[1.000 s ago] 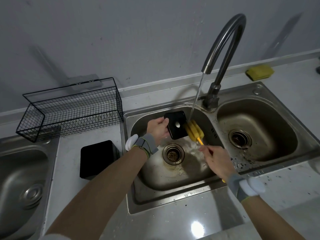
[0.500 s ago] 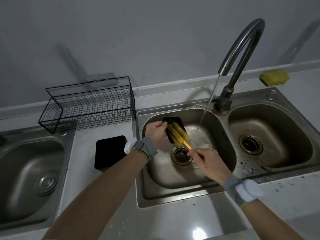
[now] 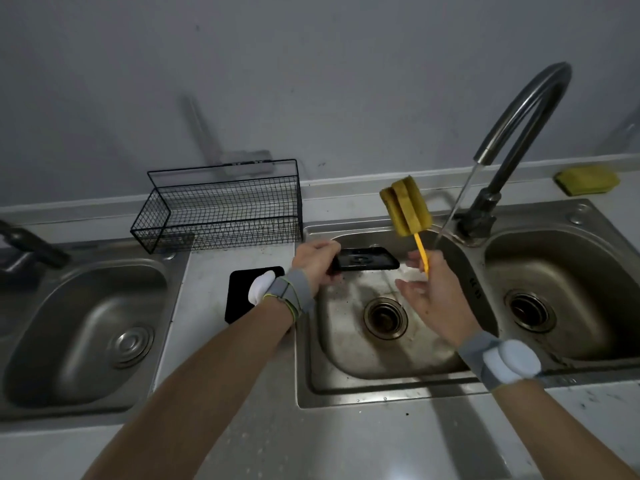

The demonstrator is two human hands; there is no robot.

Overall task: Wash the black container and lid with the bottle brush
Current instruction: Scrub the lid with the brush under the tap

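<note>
Left hand [image 3: 313,262] grips glossy black lid [image 3: 367,260]; right hand [image 3: 437,296] pinches spongy yellow brush [image 3: 407,208]

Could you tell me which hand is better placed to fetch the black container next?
Probably left: the container sits beside the left hand, which holds the lid; the right hand grips the brush farther away.

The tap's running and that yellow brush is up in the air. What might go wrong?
The left hand grips the black lid by one end only; wet, it could slip into the sink. The right hand pinches the bottle brush low on its thin handle, so the raised head may flick drops about. The water stream runs beside the brush and may splash.
</note>
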